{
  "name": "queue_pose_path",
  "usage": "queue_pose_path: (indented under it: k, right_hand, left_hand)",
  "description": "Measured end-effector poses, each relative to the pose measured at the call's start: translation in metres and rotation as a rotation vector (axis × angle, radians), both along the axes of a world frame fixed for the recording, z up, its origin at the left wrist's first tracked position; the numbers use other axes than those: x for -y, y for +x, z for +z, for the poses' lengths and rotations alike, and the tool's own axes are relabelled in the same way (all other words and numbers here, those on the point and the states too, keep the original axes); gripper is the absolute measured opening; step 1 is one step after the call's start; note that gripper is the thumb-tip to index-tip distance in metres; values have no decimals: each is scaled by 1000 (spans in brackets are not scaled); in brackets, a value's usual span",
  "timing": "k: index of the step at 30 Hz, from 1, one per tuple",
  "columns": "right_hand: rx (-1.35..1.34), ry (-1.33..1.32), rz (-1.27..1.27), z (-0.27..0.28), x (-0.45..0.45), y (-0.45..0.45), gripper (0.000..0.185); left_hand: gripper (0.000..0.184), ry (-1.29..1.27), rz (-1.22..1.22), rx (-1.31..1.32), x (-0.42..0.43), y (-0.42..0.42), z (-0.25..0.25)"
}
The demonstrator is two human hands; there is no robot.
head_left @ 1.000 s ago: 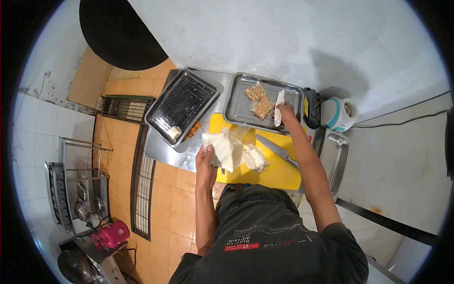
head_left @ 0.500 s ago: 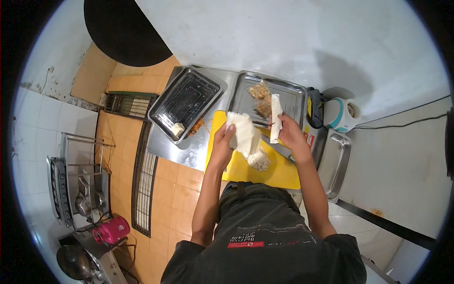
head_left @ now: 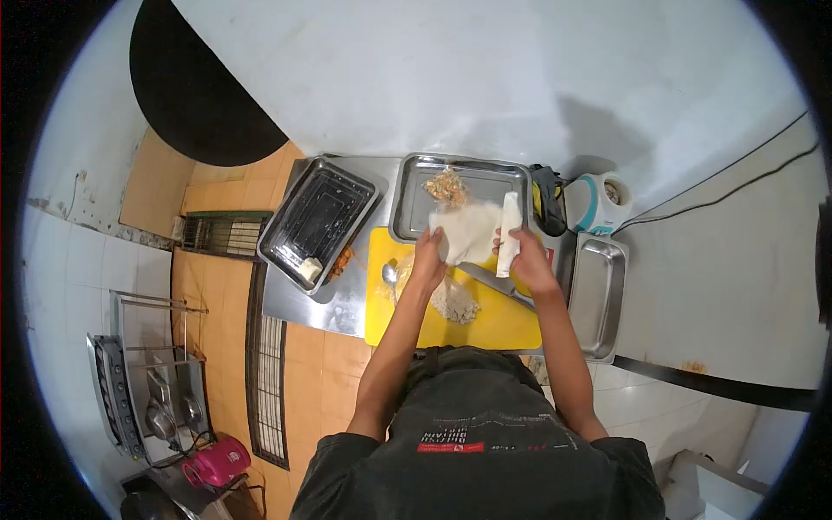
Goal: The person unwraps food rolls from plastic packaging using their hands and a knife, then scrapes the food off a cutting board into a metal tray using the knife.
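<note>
My left hand [head_left: 428, 258] is closed on the left edge of a thin white wrapper sheet [head_left: 466, 232], which spreads out flat toward my other hand. A narrow white folded or rolled piece [head_left: 510, 224], apparently of the same sheet material, stands upright in my right hand [head_left: 525, 260]. Both hands are above a yellow cutting board [head_left: 503, 331]. Below them on the board lie a knife [head_left: 496, 282], a spoon [head_left: 389, 276] and a pale crumbly heap [head_left: 455, 302], seemingly in clear plastic. The sheet covers part of the steel tray behind it.
A steel tray [head_left: 406, 208] holds bagged crumbly food [head_left: 446, 185]. At left, a dark-bottomed tray [head_left: 303, 217] with a small whitish piece [head_left: 309, 269] sits over orange food [head_left: 341, 262]. A deep steel pan [head_left: 598, 299] and white-and-teal appliance [head_left: 598, 201] are at right.
The sheet has gone from hanging bunched and tilted to spread flatter, its right edge now near the folded piece. The knife and spoon have come into sight. The camera view has shifted.
</note>
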State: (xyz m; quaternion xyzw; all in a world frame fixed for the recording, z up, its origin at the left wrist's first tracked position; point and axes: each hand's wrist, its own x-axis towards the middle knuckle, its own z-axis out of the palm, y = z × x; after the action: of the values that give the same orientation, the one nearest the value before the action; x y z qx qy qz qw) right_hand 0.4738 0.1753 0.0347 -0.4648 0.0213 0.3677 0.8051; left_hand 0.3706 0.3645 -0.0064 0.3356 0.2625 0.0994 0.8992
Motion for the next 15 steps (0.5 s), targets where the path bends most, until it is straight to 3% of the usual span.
queue_pose_path:
  k: [5, 9, 15]
  right_hand:
    - [-50, -133, 19, -37, -6, -3, 38]
    - [-47, -80, 97, -39, -21, -2, 43]
    - [77, -205, 219, -58, -51, 9, 40]
  left_hand:
    - [28, 10, 81, -73, 5, -13, -9]
    - [26, 108, 96, -39, -3, -10, -14]
    - [26, 134, 84, -52, 0, -2, 0]
